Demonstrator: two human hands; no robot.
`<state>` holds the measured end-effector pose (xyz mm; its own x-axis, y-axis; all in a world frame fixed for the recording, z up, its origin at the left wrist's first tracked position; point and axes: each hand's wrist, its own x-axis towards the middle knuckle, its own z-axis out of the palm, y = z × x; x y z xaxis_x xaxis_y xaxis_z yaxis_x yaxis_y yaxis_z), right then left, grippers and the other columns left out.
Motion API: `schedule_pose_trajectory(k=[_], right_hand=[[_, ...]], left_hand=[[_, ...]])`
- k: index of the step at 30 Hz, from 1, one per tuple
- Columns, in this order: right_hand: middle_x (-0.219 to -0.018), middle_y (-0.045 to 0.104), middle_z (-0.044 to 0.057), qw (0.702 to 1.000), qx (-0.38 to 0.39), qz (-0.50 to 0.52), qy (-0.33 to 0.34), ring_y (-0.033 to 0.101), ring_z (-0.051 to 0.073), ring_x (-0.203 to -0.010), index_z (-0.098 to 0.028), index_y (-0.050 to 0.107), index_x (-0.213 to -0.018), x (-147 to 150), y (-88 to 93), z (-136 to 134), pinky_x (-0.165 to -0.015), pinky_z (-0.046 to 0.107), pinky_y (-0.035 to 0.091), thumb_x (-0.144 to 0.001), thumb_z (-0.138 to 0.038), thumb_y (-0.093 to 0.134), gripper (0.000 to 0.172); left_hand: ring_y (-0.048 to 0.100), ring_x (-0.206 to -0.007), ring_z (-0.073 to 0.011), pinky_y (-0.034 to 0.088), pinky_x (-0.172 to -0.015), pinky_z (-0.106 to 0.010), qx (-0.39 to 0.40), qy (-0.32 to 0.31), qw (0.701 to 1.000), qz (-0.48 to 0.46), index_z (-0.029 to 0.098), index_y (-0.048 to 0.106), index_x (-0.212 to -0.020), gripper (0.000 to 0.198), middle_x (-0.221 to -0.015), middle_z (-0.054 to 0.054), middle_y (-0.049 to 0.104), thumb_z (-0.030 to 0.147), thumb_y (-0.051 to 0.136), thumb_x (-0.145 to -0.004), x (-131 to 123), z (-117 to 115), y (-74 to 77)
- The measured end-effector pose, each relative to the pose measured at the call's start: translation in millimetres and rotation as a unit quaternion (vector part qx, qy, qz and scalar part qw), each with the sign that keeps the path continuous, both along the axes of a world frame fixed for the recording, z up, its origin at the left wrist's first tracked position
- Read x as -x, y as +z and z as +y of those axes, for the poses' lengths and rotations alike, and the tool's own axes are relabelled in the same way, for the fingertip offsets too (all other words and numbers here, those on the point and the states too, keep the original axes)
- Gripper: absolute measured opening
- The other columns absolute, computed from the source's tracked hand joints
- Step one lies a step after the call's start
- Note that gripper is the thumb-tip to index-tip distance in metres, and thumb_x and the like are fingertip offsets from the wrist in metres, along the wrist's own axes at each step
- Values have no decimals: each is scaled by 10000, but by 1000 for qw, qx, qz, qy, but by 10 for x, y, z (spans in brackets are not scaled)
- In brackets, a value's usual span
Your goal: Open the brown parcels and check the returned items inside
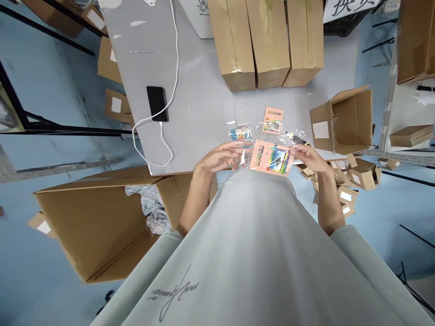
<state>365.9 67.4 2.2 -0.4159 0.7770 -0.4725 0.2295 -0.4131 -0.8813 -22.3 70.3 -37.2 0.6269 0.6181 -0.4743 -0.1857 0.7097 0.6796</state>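
Note:
Close to my body, at the table's front edge, a packet with a pink printed card and a colourful insert in clear plastic (263, 158) is tilted up between my hands. My right hand (309, 157) pinches its right edge between thumb and fingers. On the other side, my left hand (220, 157) has its fingers curled at the clear plastic edge of the same packet. Just beyond lie a smaller pink packet (273, 120) and a blue packet (242, 132) in clear wrap. A dark item in clear plastic (296, 138) lies partly hidden behind my right hand.
Three taped cartons (270, 45) stand at the back of the table (200, 99). An open carton (351, 120) is at the right. To the left lies a black phone (157, 103) with a white cable (177, 54). A large open box (102, 226) stands at lower left; small boxes (363, 174) lie at right.

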Motion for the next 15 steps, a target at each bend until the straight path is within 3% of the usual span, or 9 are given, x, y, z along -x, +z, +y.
schedule_pose_trajectory(k=[4,7,10,13,15], right_hand=[[-1004,841,48,1000,15,17,6,760,292,-1001,-272,884,-998,12,-4,-7,-923,414,665,-889,-874,867,612],[-1013,850,53,1000,14,26,-10,768,300,-1018,-262,881,-988,7,-18,-11,-914,413,672,-874,-893,866,641],[-971,837,56,999,4,26,-38,766,286,-995,-247,843,-908,-58,-42,-28,-901,401,677,-886,-905,846,659],[-963,830,56,998,5,28,-63,775,289,-1006,-246,831,-913,-161,-79,-64,-917,411,690,-877,-921,841,675],[-987,841,57,997,15,33,-75,787,297,-1024,-252,845,-954,-224,-108,-96,-919,419,698,-861,-929,848,683]], left_hand=[[735,-638,-150,531,-477,-212,-5,-16,998,59,145,846,-1368,607,-1055,-134,864,537,971,-921,-130,-20,24],[723,-595,-131,543,-488,-218,16,2,999,44,192,820,-1420,688,-1114,-116,861,566,998,-871,-185,-27,36],[824,-748,-245,607,-561,-307,22,30,999,29,182,809,-1441,711,-1301,-204,849,551,959,-852,-195,-23,72],[847,-848,-397,617,-581,-408,46,35,998,33,102,873,-1234,682,-1123,-256,861,678,768,-883,-238,6,125],[835,-847,-433,596,-567,-420,56,5,998,30,95,892,-1104,694,-968,-256,848,710,692,-853,-318,44,164]])
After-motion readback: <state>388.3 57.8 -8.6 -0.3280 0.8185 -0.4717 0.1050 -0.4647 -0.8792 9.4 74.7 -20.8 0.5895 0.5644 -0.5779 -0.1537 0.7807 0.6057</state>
